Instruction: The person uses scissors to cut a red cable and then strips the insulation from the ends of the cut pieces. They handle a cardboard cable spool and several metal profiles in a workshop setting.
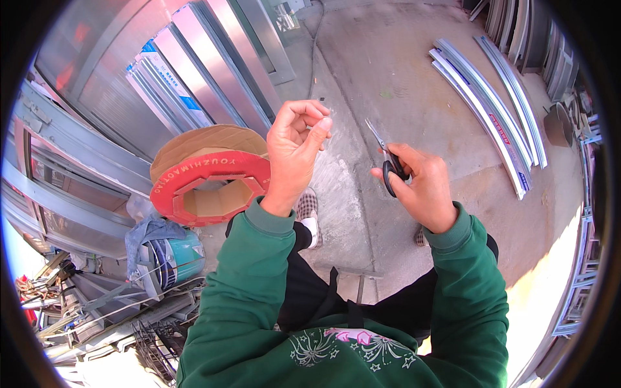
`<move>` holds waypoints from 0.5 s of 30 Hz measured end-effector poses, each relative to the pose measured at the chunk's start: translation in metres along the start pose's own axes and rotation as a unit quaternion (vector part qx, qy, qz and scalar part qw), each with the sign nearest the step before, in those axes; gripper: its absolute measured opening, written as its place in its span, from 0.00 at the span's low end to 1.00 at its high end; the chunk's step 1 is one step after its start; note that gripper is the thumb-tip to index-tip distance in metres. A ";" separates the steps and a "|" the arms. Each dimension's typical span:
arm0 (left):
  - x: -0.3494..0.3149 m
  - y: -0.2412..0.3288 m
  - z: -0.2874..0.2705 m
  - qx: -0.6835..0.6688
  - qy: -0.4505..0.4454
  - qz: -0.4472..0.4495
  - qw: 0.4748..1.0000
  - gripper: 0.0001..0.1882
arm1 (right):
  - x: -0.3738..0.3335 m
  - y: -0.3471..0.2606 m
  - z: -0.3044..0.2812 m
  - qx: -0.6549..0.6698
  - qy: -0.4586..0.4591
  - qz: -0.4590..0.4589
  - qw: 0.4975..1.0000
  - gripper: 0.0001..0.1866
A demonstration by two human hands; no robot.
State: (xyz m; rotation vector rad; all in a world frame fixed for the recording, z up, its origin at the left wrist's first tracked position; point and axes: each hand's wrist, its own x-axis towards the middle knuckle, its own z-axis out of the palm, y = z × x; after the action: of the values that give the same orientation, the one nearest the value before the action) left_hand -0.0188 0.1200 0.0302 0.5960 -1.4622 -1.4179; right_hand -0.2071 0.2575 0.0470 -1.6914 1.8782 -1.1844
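Scissors (386,160): in the right hand (419,184), black handles within its grip, blades pointing forward and toward the other hand without touching it.
Right hand: closed on the handles, thumb on the near side, fingers wrapped round the far side.
Left hand (301,132): raised across from the blades, fingers curled toward the thumb; whether it pinches something thin, I cannot tell.
Roll (223,169): red-faced with a cardboard rim, just left of the left hand and partly hidden by its wrist.
Strips (488,113): on the floor (414,84), forward and right of the right hand, well apart from it.
Bucket (184,255): teal, back and left of the left hand, beyond the sleeve.
Step at the blades: likely a pause around a cut, as nothing shows between them.
Call on the hands: a cut would need material held taut by the left hand and the blades parted around it, clear of the fingertips.
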 end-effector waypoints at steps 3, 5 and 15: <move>0.002 -0.002 0.001 -0.015 0.014 0.008 1.000 0.08 | 0.000 -0.001 0.002 -0.004 -0.003 0.000 1.000 0.14; 0.003 -0.004 0.001 -0.022 0.017 0.015 1.000 0.08 | 0.001 -0.002 0.003 -0.007 -0.007 0.003 1.000 0.15; 0.003 -0.005 0.006 -0.012 0.019 0.015 1.000 0.09 | 0.000 0.003 0.006 0.009 -0.003 -0.019 1.000 0.16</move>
State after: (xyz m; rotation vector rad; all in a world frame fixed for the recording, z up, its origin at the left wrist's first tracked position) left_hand -0.0268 0.1196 0.0277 0.5807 -1.4176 -1.3927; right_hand -0.2046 0.2552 0.0413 -1.7263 1.8339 -1.2053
